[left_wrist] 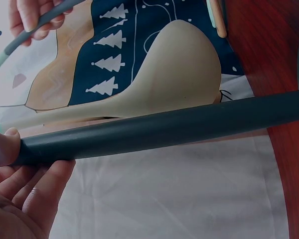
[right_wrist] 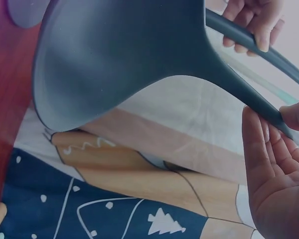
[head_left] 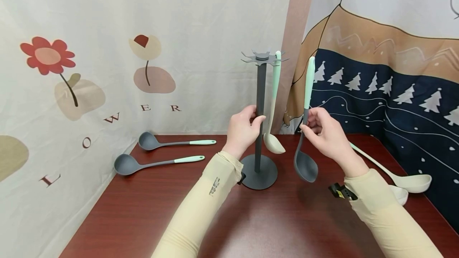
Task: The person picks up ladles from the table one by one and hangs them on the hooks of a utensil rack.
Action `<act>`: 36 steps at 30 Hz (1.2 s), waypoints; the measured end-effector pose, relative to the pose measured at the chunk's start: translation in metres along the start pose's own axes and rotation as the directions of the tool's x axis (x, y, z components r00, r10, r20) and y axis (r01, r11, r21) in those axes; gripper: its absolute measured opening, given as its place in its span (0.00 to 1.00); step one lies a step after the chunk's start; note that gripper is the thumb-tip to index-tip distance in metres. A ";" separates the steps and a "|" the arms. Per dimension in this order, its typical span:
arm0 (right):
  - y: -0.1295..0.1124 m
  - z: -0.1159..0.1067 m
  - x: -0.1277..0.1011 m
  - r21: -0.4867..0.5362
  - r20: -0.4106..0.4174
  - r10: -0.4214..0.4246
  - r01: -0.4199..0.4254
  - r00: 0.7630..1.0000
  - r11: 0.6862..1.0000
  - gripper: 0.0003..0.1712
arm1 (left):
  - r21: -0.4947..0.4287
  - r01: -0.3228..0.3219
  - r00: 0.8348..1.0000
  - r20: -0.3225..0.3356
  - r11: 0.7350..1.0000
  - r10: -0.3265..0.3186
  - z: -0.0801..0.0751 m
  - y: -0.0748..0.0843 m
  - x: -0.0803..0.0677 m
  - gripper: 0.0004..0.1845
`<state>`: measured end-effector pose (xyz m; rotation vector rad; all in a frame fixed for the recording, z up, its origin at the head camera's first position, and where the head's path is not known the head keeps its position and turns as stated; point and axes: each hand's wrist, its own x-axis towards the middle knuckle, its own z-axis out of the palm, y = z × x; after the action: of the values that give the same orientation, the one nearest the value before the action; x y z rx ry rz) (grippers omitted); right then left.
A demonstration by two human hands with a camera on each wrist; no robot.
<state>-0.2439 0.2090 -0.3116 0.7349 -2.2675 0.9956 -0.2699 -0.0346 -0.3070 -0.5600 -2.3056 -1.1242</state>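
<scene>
My left hand [head_left: 245, 130] grips the upright pole [left_wrist: 154, 127] of a dark grey utensil stand [head_left: 259, 178], thumb on one side and fingers on the other. A cream ladle [head_left: 273, 143] with a mint-green handle hangs from the stand's hooked top [head_left: 262, 57], just right of the pole. In my right hand [head_left: 324, 134] is a dark grey ladle [head_left: 306, 167], pinched between thumb and fingers at its shaft, just below the mint-green handle. It stands upright with the bowl down, above the table and right of the hanging ladle.
On the table's left lie a dark grey ladle [head_left: 148, 141] and, nearer, another dark grey ladle [head_left: 125, 165], handles pointing right. To the right lie a cream ladle [head_left: 416, 183] and a second cream bowl [head_left: 399, 195], partly hidden by my right sleeve. Printed curtains [head_left: 201, 31] hang behind the table.
</scene>
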 end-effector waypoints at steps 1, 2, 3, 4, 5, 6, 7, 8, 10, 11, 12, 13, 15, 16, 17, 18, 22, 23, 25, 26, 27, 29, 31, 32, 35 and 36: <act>-0.002 0.000 0.000 0.007 -0.005 -0.007 0.007 1.000 1.000 0.21 | -0.001 0.000 1.000 0.000 1.000 0.000 0.000 0.000 0.000 0.08; -0.003 0.000 0.001 0.012 -0.010 -0.014 0.014 1.000 1.000 0.21 | -0.001 0.000 1.000 0.000 1.000 0.000 0.000 0.000 0.000 0.08; -0.005 0.000 0.001 0.015 -0.016 -0.022 0.022 1.000 1.000 0.21 | 0.000 -0.001 1.000 0.001 1.000 0.001 0.000 0.000 0.000 0.08; -0.007 0.001 0.002 0.018 -0.021 -0.029 0.029 0.999 0.999 0.21 | 0.000 -0.002 1.000 0.001 1.000 0.002 0.000 0.000 0.000 0.08; -0.009 0.001 0.002 0.020 -0.026 -0.035 0.035 0.999 0.999 0.21 | 0.000 -0.003 1.000 0.001 1.000 0.003 0.001 -0.001 0.000 0.09; -0.010 0.001 0.003 0.024 -0.030 -0.040 0.041 0.999 0.999 0.21 | -0.001 -0.003 1.000 0.001 1.000 0.003 0.001 -0.001 0.001 0.09; -0.011 0.002 0.004 0.026 -0.033 -0.045 0.046 0.998 0.999 0.21 | -0.003 -0.001 1.000 0.002 1.000 0.001 0.001 -0.001 0.000 0.09; -0.012 0.003 0.004 0.028 -0.036 -0.050 0.051 0.998 0.998 0.21 | -0.005 0.000 1.000 0.002 1.000 0.000 0.001 -0.001 0.000 0.09; -0.014 0.004 0.006 0.036 -0.038 -0.056 0.057 0.998 0.998 0.21 | -0.007 0.003 1.000 0.002 1.000 -0.003 0.001 -0.002 0.000 0.09; -0.015 0.005 0.007 0.040 -0.040 -0.059 0.061 0.997 0.997 0.21 | -0.009 0.004 1.000 0.003 1.000 -0.004 0.001 -0.002 0.000 0.09; -0.015 0.006 0.007 0.043 -0.041 -0.064 0.066 0.997 0.997 0.21 | -0.009 0.005 1.000 0.002 1.000 -0.004 0.001 -0.002 0.000 0.09; -0.015 0.006 0.008 0.045 -0.042 -0.068 0.070 0.997 0.997 0.21 | -0.008 0.004 1.000 0.002 1.000 -0.004 0.001 -0.002 0.000 0.09; -0.016 0.007 0.009 0.048 -0.045 -0.074 0.076 0.996 0.996 0.22 | -0.007 0.002 1.000 0.001 1.000 -0.002 0.001 -0.002 0.000 0.08; -0.016 0.008 0.009 0.046 -0.046 -0.077 0.079 0.996 0.996 0.22 | -0.007 0.002 1.000 0.001 1.000 -0.002 0.001 -0.001 0.000 0.08; -0.016 0.008 0.009 0.044 -0.049 -0.083 0.086 0.995 0.995 0.22 | -0.008 0.001 1.000 0.000 1.000 -0.001 0.001 -0.001 0.000 0.08; -0.016 0.008 0.009 0.043 -0.050 -0.086 0.088 0.995 0.995 0.22 | -0.009 0.001 1.000 0.000 1.000 -0.001 0.001 -0.001 0.000 0.08; -0.017 0.010 0.011 0.052 -0.051 -0.093 0.095 0.994 0.994 0.22 | -0.013 0.002 1.000 -0.001 1.000 -0.002 0.000 -0.001 0.000 0.09; -0.017 0.010 0.011 0.055 -0.051 -0.093 0.095 0.994 0.994 0.21 | -0.015 0.002 1.000 -0.001 1.000 -0.002 0.000 -0.001 0.000 0.09; -0.018 0.011 0.011 0.062 -0.051 -0.094 0.097 0.994 0.993 0.21 | -0.014 0.004 1.000 0.000 1.000 -0.004 0.001 -0.001 0.000 0.09; -0.018 0.012 0.011 0.064 -0.051 -0.094 0.097 0.994 0.993 0.21 | -0.014 0.004 1.000 0.000 1.000 -0.004 0.001 -0.001 0.000 0.09; -0.019 0.012 0.011 0.065 -0.052 -0.095 0.098 0.994 0.993 0.21 | -0.015 0.005 1.000 0.001 1.000 -0.005 0.001 -0.001 0.000 0.09; -0.019 0.013 0.011 0.065 -0.054 -0.096 0.099 0.994 0.993 0.21 | -0.014 0.004 1.000 0.001 1.000 -0.004 0.001 -0.001 0.000 0.09; -0.019 0.014 0.011 0.067 -0.054 -0.095 0.098 0.994 0.993 0.21 | -0.014 0.002 1.000 0.001 1.000 -0.002 0.001 -0.001 0.000 0.09; -0.019 0.015 0.012 0.068 -0.054 -0.095 0.098 0.994 0.993 0.21 | -0.013 0.002 1.000 0.001 1.000 -0.002 0.001 -0.001 0.000 0.09; -0.019 0.016 0.012 0.071 -0.053 -0.093 0.097 0.994 0.993 0.21 | -0.009 -0.002 1.000 -0.001 1.000 0.002 0.001 -0.002 0.000 0.09; -0.020 0.016 0.012 0.073 -0.053 -0.092 0.096 0.994 0.993 0.21 | -0.008 -0.004 1.000 -0.003 1.000 0.004 0.001 -0.002 0.001 0.09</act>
<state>-0.2435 0.1820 -0.3037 0.8320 -2.1420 1.0479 -0.2715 -0.0346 -0.3083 -0.5657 -2.2974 -1.1314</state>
